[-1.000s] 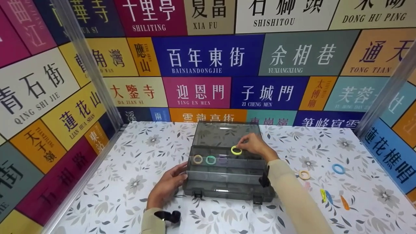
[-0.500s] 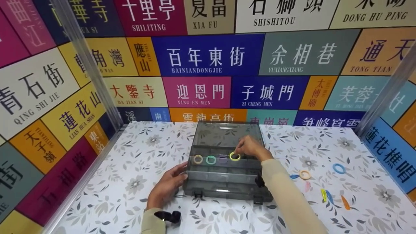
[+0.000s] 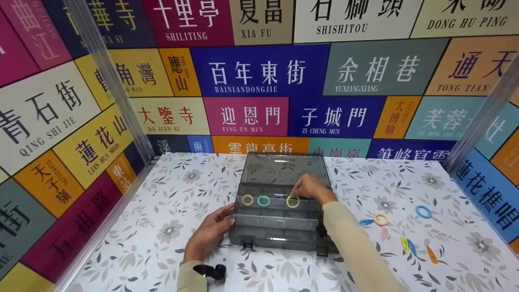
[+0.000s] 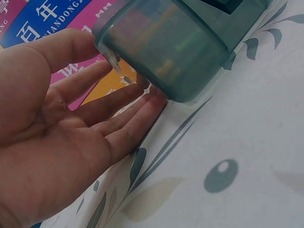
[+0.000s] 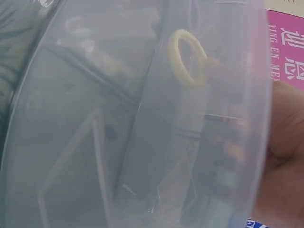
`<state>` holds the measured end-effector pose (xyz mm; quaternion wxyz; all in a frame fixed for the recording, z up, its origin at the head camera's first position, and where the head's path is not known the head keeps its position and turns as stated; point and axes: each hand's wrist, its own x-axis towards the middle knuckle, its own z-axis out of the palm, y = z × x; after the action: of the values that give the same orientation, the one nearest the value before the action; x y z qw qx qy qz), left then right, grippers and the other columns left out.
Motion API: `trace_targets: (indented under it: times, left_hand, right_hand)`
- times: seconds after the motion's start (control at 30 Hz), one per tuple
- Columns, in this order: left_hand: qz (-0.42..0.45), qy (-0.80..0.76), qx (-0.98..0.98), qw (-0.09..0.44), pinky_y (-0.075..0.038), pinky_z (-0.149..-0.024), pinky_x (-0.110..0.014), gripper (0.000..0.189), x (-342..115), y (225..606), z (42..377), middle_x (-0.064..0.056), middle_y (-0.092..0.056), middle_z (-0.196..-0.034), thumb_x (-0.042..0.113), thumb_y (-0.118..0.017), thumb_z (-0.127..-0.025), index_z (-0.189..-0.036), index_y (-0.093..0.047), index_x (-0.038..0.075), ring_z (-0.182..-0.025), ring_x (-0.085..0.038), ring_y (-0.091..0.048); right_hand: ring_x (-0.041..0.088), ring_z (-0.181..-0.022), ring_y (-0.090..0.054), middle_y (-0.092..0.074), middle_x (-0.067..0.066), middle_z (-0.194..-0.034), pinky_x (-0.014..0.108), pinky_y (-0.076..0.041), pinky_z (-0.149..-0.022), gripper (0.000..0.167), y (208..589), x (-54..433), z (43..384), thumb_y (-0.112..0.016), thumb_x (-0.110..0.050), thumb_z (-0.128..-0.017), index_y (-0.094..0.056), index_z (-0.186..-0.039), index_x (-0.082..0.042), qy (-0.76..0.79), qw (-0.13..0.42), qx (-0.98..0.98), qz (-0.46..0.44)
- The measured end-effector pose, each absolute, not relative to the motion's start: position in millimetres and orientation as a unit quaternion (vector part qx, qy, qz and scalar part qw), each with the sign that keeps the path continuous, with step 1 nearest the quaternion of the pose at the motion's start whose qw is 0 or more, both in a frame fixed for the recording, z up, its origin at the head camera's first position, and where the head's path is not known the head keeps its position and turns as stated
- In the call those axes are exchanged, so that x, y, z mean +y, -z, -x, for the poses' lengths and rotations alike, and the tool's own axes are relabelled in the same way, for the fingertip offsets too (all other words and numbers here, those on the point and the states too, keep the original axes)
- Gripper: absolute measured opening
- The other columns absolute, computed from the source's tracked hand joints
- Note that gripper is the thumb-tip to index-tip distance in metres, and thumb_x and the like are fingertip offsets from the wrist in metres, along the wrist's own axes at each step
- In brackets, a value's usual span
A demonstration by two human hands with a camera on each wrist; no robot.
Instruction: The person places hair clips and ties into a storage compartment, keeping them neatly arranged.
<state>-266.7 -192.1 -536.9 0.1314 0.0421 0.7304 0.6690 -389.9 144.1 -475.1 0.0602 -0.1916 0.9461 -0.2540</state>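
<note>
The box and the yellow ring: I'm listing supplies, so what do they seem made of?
Box: likely rigid plastic, smoky and glossy; the printed tabletop shows through its glinting lid. Yellow ring: possibly rubber or fabric elastic; matte-looking, no weave visible.

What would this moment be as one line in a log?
right hand: pinching yellow ring inside box | left hand: touching box's left side | lid: open | right of box: orange clip
</note>
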Motion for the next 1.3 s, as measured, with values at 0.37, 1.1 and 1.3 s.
trace_targets:
  times: [0.37, 1.1, 1.3]
  left_hand:
    - [-0.038, -0.665, 0.735, 0.128, -0.036, -0.117, -0.053, 0.062, -194, 534, 266, -0.019, -0.038, -0.159, 0.020, -0.062, -0.097, -0.155, -0.039, 0.012, -0.144, -0.036, -0.042]
    - [-0.038, -0.692, 0.708, 0.135, -0.033, -0.119, -0.053, 0.062, -191, 537, 269, -0.018, -0.038, -0.160, 0.014, -0.062, -0.097, -0.155, -0.039, 0.011, -0.146, -0.036, -0.038]
    - [-0.039, -0.690, 0.709, 0.136, -0.033, -0.119, -0.054, 0.062, -192, 538, 268, -0.018, -0.038, -0.160, 0.014, -0.061, -0.097, -0.154, -0.039, 0.011, -0.146, -0.036, -0.038]
  right_hand:
    - [0.038, -0.127, -0.057, -0.066, 0.019, -0.132, 0.053, -0.049, -0.105, 0.014, 466, 150, 389, -0.078, -0.016, -0.086, -0.081, -0.097, -0.007, 0.336, 0.101, 0.914, 0.205]
    - [0.045, -0.135, -0.047, -0.058, 0.024, -0.140, 0.062, -0.037, -0.113, 0.027, 454, 204, 375, -0.076, -0.024, -0.089, -0.076, -0.109, -0.006, 0.354, 0.041, 0.906, 0.230]
    - [0.044, -0.137, -0.046, -0.056, 0.021, -0.143, 0.062, -0.044, -0.106, 0.034, 454, 235, 355, -0.074, -0.031, -0.090, -0.073, -0.118, -0.011, 0.383, 0.027, 0.896, 0.222]
